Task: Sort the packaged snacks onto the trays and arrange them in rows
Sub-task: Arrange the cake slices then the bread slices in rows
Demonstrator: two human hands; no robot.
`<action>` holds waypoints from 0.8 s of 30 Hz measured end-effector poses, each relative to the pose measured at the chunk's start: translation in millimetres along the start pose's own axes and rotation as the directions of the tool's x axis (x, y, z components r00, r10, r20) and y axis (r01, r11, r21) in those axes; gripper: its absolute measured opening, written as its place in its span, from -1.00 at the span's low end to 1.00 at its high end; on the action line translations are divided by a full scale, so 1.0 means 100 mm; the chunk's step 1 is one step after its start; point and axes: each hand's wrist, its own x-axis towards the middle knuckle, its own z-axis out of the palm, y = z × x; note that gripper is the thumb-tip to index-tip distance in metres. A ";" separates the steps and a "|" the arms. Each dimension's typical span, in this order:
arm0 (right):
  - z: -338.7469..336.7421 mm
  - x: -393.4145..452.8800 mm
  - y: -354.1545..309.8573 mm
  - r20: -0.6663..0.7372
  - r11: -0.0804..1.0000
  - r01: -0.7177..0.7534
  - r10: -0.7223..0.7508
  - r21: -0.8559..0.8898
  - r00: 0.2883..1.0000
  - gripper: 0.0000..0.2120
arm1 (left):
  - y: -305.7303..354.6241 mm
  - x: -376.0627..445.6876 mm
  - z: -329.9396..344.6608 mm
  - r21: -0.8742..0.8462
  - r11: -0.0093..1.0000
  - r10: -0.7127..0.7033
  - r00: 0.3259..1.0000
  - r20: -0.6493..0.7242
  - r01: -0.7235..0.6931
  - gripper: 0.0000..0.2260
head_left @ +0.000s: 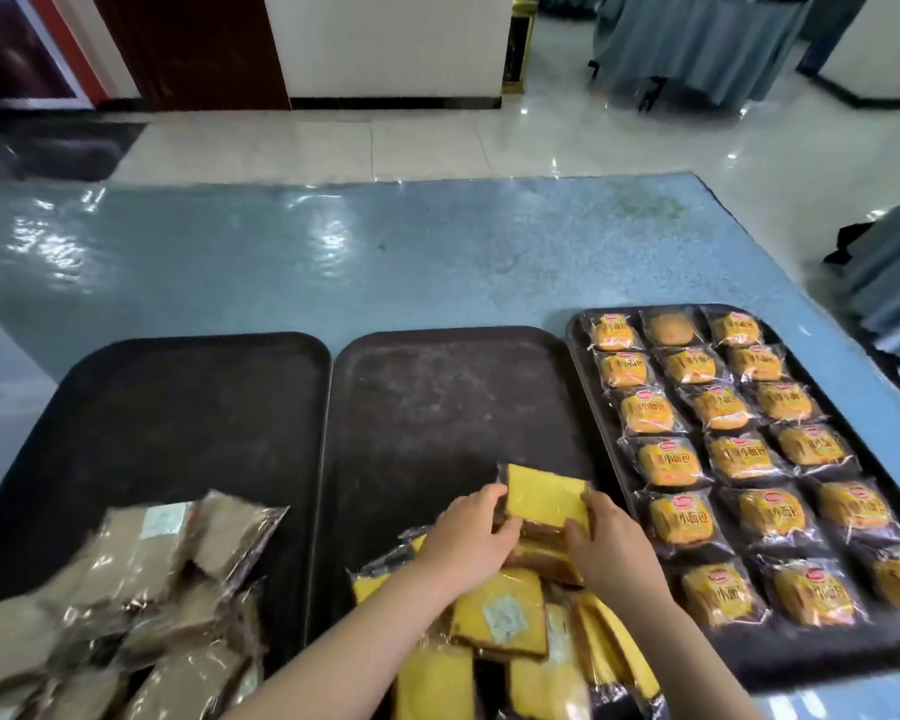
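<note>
Three dark trays lie side by side on a blue table. On the middle tray (437, 407), my left hand (466, 537) and my right hand (611, 543) grip a wrapped yellow cake slice (544, 498) from both sides, above a loose heap of yellow cake slices (500, 621) at the tray's near end. The left tray (178, 407) carries a pile of brown wrapped snacks (141, 605) at its near end. The right tray (575, 345) is filled with rows of small orange bread packs (728, 454).
The blue table (385, 252) stretches far behind the trays. Beyond it lie a tiled floor, a dark door at the back left and blue-draped tables at the back right and right edge.
</note>
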 end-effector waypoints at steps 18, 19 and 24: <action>0.79 1.50 -1.81 0.202 0.953 0.276 -0.297 0.123 0.933 -0.45 | -1.24 1.00 -1.33 0.011 0.980 -0.195 0.963 -0.187 0.201 -0.69; 0.81 1.59 -1.88 0.201 0.953 0.278 -0.298 0.123 0.933 -0.44 | -1.27 1.08 -1.38 0.030 0.979 -0.194 0.961 -0.196 0.204 -0.69; 0.87 1.89 -2.09 0.210 0.946 0.307 -0.323 0.104 0.923 -0.43 | -1.34 1.40 -1.57 0.100 0.971 -0.190 0.956 -0.224 0.216 -0.75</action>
